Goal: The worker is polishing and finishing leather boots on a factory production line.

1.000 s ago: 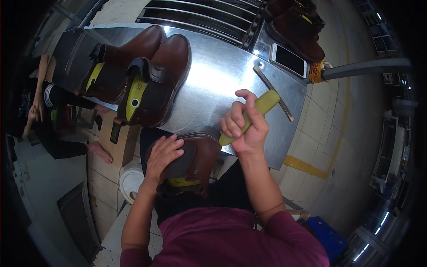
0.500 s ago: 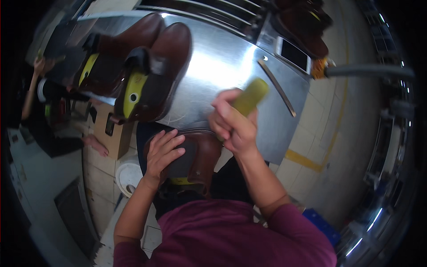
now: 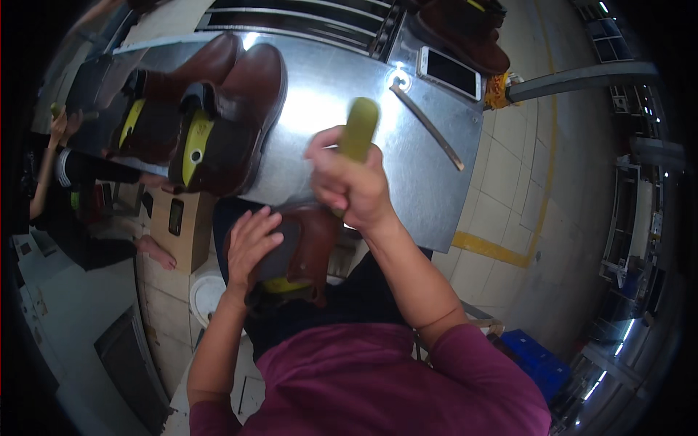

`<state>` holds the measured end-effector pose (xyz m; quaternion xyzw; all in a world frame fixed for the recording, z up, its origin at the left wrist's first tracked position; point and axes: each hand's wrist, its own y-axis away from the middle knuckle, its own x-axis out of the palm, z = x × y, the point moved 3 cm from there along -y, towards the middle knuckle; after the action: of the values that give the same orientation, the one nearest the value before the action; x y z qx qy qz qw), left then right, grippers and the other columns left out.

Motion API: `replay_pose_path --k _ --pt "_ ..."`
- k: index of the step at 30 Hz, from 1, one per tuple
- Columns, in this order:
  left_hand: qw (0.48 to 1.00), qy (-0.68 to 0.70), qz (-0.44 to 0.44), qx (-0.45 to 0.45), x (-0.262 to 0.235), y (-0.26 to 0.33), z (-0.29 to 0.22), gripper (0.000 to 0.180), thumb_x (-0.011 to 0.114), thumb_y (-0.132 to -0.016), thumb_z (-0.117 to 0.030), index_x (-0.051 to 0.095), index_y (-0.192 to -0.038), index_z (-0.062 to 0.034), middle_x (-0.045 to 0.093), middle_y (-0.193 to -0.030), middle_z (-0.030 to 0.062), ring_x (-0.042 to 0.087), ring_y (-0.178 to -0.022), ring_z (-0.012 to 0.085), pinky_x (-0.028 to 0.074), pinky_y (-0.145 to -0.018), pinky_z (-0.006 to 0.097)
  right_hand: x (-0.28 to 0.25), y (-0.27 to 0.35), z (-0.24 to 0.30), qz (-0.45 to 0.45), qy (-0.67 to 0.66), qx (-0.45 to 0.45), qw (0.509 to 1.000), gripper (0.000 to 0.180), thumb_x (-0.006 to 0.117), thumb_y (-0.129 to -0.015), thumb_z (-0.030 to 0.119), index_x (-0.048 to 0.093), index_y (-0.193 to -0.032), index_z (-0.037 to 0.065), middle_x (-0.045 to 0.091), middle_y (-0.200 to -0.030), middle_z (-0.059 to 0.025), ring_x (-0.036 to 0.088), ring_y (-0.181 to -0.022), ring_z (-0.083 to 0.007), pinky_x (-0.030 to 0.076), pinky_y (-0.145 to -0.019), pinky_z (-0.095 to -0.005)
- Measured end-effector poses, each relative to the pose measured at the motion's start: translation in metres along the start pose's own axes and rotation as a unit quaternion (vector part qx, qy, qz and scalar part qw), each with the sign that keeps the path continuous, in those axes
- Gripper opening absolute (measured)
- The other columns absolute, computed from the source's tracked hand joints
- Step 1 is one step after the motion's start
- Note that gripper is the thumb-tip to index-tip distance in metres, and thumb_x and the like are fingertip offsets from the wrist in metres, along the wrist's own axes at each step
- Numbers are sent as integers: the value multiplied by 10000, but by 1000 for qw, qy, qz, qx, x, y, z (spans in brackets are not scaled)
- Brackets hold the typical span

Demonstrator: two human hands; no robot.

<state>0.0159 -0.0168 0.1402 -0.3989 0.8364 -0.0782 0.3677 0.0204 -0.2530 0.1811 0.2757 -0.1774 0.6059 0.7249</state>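
Observation:
A brown leather ankle boot (image 3: 315,243) with a dark side panel and a yellow lining lies across my lap, against the table's near edge. My left hand (image 3: 252,243) rests on its left side, fingers stretched out flat over the dark panel. Above the boot's right end, my right hand (image 3: 352,182) is closed round a yellow-green bar-shaped tool (image 3: 361,125). Its thick rounded end sticks up out of the fist, and motion blurs it. The tool's lower end is mostly hidden by the hand and the boot, so I cannot tell whether it touches the leather.
Two similar boots (image 3: 254,91) occupy the table's left side. A thin strip (image 3: 429,129) and a white phone (image 3: 449,73) lie to the right, near more brown footwear (image 3: 465,33). A grey bar (image 3: 582,83) juts out beyond. Another person's arm (image 3: 45,167) shows at far left.
The view has shifted, so the table items appear farther left. My right hand still grips the tool, now more upright. My left hand stays on the boot.

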Motion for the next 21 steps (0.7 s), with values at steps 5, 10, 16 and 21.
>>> replay_pose_path --k 5,10,16,21 --pt "999 18 30 -25 -7 -15 -5 541 768 -862 -333 595 -1313 -91 638 -1383 188 580 -1331 374 388 -1136 519 7 -13 7 -56 -36 51 996 218 687 -960 224 614 -980 19 407 -578 53 350 -418 -47 267 -404 -207" --pt "990 52 34 -127 -6 -17 -11 839 943 -597 -61 570 -1349 -64 607 -1413 187 578 -1317 355 443 -1110 435 -9 -8 14 -110 -77 -12 991 198 698 -956 213 619 -1012 40 439 -599 19 421 -455 -88 342 -435 -238" --pt "985 73 4 -158 0 -14 -22 793 912 -657 -51 557 -1366 -37 627 -1366 201 603 -1279 336 464 -1092 414 -24 6 8 -134 -175 -66 973 215 660 -1003 240 618 -1055 37 422 -602 6 417 -453 -113 361 -456 -275" --pt "913 214 -125 -325 12 -12 -33 501 879 -779 -45 646 -1214 36 693 -1161 96 661 -1055 182 536 -925 325 -25 0 24 -128 -184 -97 970 237 650 -1008 251 616 -1096 33 401 -592 14 387 -446 -96 334 -446 -259"
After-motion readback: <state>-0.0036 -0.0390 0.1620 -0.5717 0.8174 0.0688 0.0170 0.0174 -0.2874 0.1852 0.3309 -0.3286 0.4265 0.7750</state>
